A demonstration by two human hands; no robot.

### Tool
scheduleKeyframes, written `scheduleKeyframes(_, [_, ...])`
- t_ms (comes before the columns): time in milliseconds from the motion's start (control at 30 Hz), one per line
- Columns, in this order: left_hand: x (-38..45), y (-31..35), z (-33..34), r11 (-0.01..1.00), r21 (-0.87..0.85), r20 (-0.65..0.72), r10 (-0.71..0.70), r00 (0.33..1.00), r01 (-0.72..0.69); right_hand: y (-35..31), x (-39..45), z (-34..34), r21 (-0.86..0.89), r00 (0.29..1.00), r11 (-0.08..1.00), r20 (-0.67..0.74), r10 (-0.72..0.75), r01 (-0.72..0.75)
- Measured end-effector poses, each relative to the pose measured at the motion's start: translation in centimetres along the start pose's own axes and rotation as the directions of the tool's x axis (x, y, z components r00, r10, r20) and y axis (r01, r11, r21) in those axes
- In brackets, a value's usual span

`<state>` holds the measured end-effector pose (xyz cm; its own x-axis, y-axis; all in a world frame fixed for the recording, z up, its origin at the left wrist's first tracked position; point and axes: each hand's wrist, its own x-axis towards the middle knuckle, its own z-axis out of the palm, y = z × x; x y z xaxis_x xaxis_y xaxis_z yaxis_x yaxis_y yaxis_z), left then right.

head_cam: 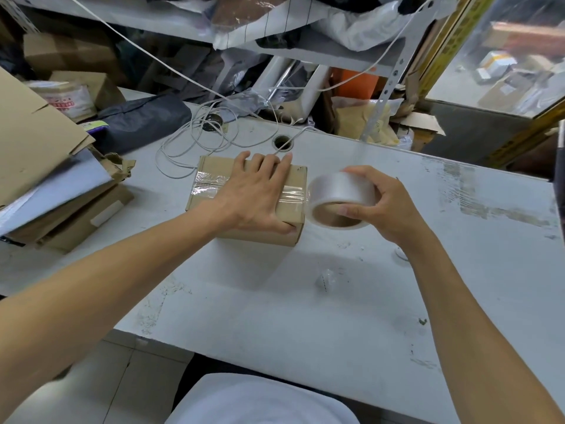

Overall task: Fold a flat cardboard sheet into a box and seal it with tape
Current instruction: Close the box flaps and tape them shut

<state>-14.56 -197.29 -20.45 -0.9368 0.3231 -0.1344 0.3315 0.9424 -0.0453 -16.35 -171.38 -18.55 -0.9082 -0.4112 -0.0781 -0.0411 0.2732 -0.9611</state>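
Observation:
A small brown cardboard box [211, 169] stands closed on the white table [305, 301], with a strip of clear tape running across its top from left to right. My left hand [256, 194] lies flat on the box top, fingers spread, thumb hooked over the near edge, pressing the tape down. My right hand [385, 206] holds a roll of clear tape [341, 197] just off the box's right side. The tape strip runs from the box top to the roll.
Flat cardboard sheets and folded boxes [39, 166] pile up at the left. A white cable [195, 142] coils behind the box near a round table hole [282, 142]. Cluttered shelves stand at the back. A crumpled tape scrap [325, 278] lies on the table.

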Motion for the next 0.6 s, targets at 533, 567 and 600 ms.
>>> scheduleKeyframes(533, [0.4,-0.1,0.5,0.999,0.004,-0.021,0.038,0.999,-0.038,5.4,-0.7,0.5,-0.038,1.000,0.999,0.017,0.024,-0.023])
scheduleKeyframes(567, [0.4,-0.1,0.5,0.999,0.002,-0.020,0.039,0.999,-0.039,5.7,-0.7,0.8,-0.031,1.000,0.999,0.015,0.021,-0.020])
scheduleKeyframes(600, [0.3,-0.2,0.4,0.999,-0.002,-0.009,0.040,0.999,-0.040,5.9,-0.6,1.2,-0.024,1.000,1.000,0.013,0.017,-0.017])
